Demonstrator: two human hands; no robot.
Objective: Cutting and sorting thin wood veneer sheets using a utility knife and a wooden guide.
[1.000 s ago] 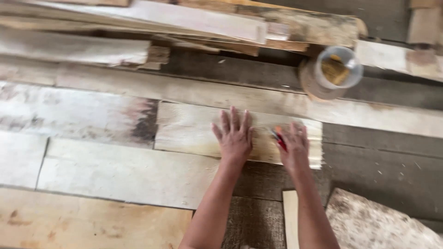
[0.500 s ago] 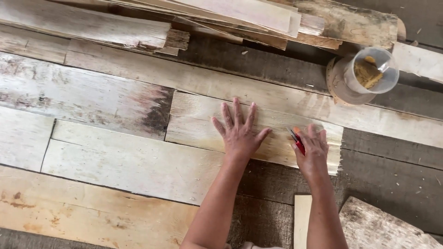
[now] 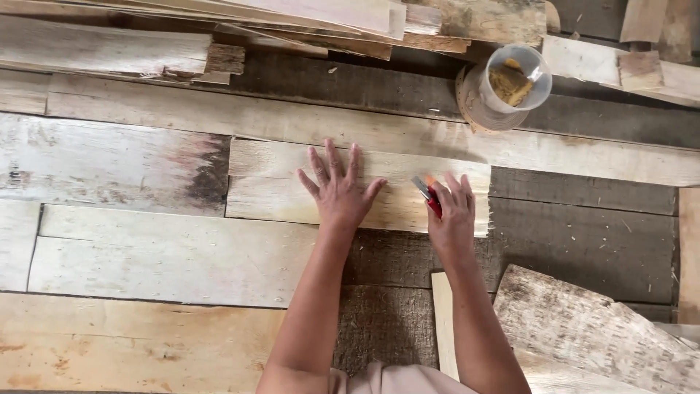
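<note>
Pale, rough-sawn wood fills the view, and a short plank [image 3: 292,190] is pressed flat under both hands. The left hand [image 3: 339,191] is laid palm down on the middle of that plank, with its fingers [image 3: 332,162] spread wide and straight, each one apart from its neighbours, and nothing is held in it. The right hand [image 3: 453,211] is set on the same plank near its ragged right end, just beside the left hand but not touching it. Its fingers [image 3: 461,188] are kept close together and bent lightly over a small red tool [image 3: 430,197] with a grey and orange tip, which is pinned against the plank; the tip is seen sticking out just beyond the fingertips on the thumb side. How firmly the tool is gripped cannot be told.

Beyond the fingertips of the right hand, well apart from them, a clear plastic cup [image 3: 510,80] is stood on a round wooden disc [image 3: 474,109], with yellowish pieces inside it. Further beyond both sets of fingertips a stack of long boards [image 3: 306,22] is piled. To the outer side of the left fingers a wide, weathered board [image 3: 109,164] is butted against the plank's end. Behind the right wrist a bark-faced slab [image 3: 598,335] is laid on the dark floor [image 3: 583,241].
</note>
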